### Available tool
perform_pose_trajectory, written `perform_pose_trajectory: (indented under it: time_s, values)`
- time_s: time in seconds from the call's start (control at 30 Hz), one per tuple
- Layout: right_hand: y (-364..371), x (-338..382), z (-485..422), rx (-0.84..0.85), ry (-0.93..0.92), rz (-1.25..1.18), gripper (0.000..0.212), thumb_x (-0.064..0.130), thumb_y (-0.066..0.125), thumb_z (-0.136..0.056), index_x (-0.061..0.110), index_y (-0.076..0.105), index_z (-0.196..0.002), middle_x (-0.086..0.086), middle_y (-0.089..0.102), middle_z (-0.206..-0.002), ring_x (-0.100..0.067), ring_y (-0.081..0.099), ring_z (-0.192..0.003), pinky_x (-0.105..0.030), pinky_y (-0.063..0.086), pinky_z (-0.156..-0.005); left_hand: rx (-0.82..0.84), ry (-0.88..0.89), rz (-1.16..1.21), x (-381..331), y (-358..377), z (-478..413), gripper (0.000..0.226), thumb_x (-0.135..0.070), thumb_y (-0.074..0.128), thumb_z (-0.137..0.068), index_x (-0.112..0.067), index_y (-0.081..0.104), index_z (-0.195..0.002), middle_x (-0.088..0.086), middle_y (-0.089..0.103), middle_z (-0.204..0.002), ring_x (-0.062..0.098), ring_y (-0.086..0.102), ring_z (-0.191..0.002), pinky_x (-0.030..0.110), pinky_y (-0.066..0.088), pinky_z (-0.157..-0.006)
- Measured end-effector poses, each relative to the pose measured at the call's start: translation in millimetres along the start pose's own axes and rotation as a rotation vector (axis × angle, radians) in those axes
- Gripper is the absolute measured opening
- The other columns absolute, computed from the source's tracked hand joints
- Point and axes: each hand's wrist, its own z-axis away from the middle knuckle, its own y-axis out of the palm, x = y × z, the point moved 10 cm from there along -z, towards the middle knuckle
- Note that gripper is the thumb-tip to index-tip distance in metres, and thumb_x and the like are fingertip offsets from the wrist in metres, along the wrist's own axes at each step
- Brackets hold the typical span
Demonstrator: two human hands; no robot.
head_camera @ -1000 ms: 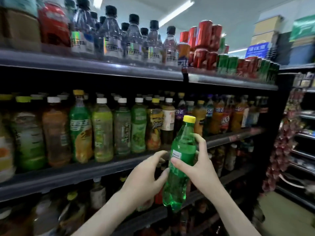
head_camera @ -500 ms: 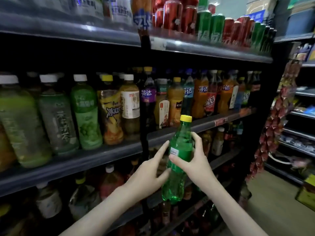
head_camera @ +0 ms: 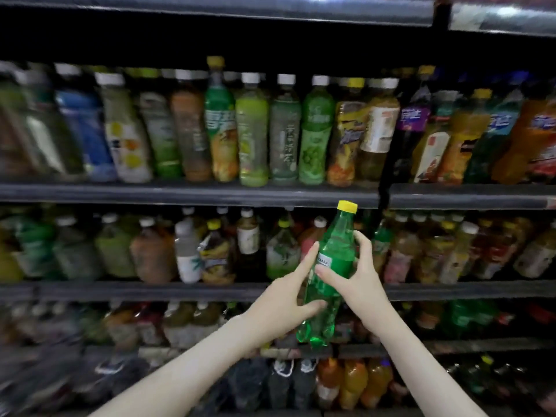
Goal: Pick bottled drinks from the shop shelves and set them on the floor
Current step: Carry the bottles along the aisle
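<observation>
Packed shop shelves (head_camera: 186, 194) fill the background. A green bottle (head_camera: 334, 260) is held clear of them at five o'clock, its cap tipped toward one o'clock. It is gripped round the middle by the right hand (head_camera: 361, 284), while the left hand (head_camera: 282, 299) is laid against it, forefinger straight. A slip is risked if that grip is loosened during lowering.
</observation>
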Motion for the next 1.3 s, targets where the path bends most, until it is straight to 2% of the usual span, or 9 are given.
perform_pose_trajectory:
  time_s: [0.07,0.27,0.43,0.63,0.8,0.97,1.1,1.2,1.3]
  values:
    - [44.4,8.0,12.5,0.064,-0.013,-0.027,0.078,0.027,0.081,-0.076,0.066,0.027,-0.116,0.027,0.060,-0.114,0.010,0.059,-0.101,-0.016,0.050,-0.081,-0.034,-0.068,-0.018,19.6,-23.8,37.1,0.094,-0.038,0.063,-0.089,-0.068,-0.014,-0.135,-0.014,0.065,-0.102,-0.003,0.048,-0.048,0.009,0.037,-0.051]
    - [179.6,52.0,39.5,0.262,-0.033,-0.091,0.079,0.032,0.081,-0.075,0.059,0.025,-0.124,0.033,0.057,-0.105,0.018,0.057,-0.093,-0.008,0.048,-0.070,-0.215,-0.223,-0.030,71.9,-107.3,142.2,0.093,-0.035,0.064,-0.089,-0.071,-0.010,-0.134,0.009,0.065,-0.120,-0.006,0.047,-0.043,0.006,0.033,-0.045]
    - [293.4,93.4,63.1,0.373,-0.064,-0.110,0.084,0.030,0.082,-0.075,0.045,0.026,-0.135,0.023,0.060,-0.116,0.009,0.060,-0.100,-0.026,0.051,-0.090,-0.315,-0.295,0.014,119.2,-181.9,226.7,0.085,-0.038,0.060,-0.089,-0.073,-0.004,-0.133,-0.012,0.053,-0.134,0.006,0.051,-0.049,0.017,0.046,-0.053]
    - [446.4,135.5,80.8,0.434,-0.041,-0.130,0.080,0.040,0.083,-0.072,0.033,0.037,-0.136,0.021,0.059,-0.116,0.008,0.057,-0.102,-0.018,0.048,-0.084,-0.418,-0.440,-0.036,206.1,-286.1,344.4,0.079,-0.030,0.055,-0.095,-0.074,0.001,-0.133,-0.016,0.061,-0.112,0.011,0.067,-0.086,0.030,0.056,-0.075]
    - [550.4,160.3,88.4,0.432,-0.043,-0.163,0.077,0.033,0.083,-0.073,0.037,0.032,-0.131,0.026,0.055,-0.108,0.025,0.053,-0.088,0.002,0.041,-0.063,-0.524,-0.518,-0.149,274.3,-376.8,422.7,0.075,-0.028,0.055,-0.095,-0.071,0.007,-0.133,-0.021,0.046,-0.132,-0.011,0.051,-0.099,-0.001,0.039,-0.072]
    - [635.5,182.3,77.6,0.453,-0.058,-0.163,0.084,0.034,0.084,-0.072,0.031,0.033,-0.139,0.020,0.058,-0.119,0.006,0.056,-0.106,-0.018,0.046,-0.088,-0.624,-0.523,-0.135,322.2,-450.4,452.4,0.062,-0.024,0.055,-0.096,-0.062,0.024,-0.133,-0.019,0.050,-0.124,-0.010,0.053,-0.101,0.013,0.047,-0.086]
    - [703.2,209.5,46.4,0.445,-0.144,-0.159,0.073,0.032,0.085,-0.071,0.047,0.037,-0.123,0.032,0.057,-0.107,0.025,0.051,-0.095,0.003,0.039,-0.072,-0.648,-0.476,-0.188,360.5,-520.1,452.0,0.054,-0.025,0.053,-0.097,-0.051,0.033,-0.139,-0.019,0.050,-0.128,-0.006,0.050,-0.112,0.022,0.045,-0.097]
    - [754.8,238.1,12.0,0.450,-0.240,-0.170,0.074,0.035,0.085,-0.069,0.043,0.039,-0.127,0.029,0.063,-0.107,0.016,0.057,-0.100,-0.007,0.042,-0.083,-0.702,-0.407,-0.250,387.7,-587.2,443.7,0.049,-0.022,0.053,-0.097,-0.040,0.039,-0.141,-0.020,0.048,-0.130,-0.014,0.048,-0.108,0.011,0.042,-0.094]
    - [797.4,271.2,-24.9,0.441,-0.294,-0.214,0.074,0.035,0.086,-0.069,0.046,0.041,-0.127,0.032,0.063,-0.110,0.008,0.060,-0.103,-0.022,0.046,-0.088,-0.738,-0.349,-0.304,403.6,-650.9,432.3,0.045,-0.019,0.053,-0.096,-0.031,0.045,-0.138,-0.011,0.052,-0.132,-0.001,0.053,-0.113,0.020,0.044,-0.098]
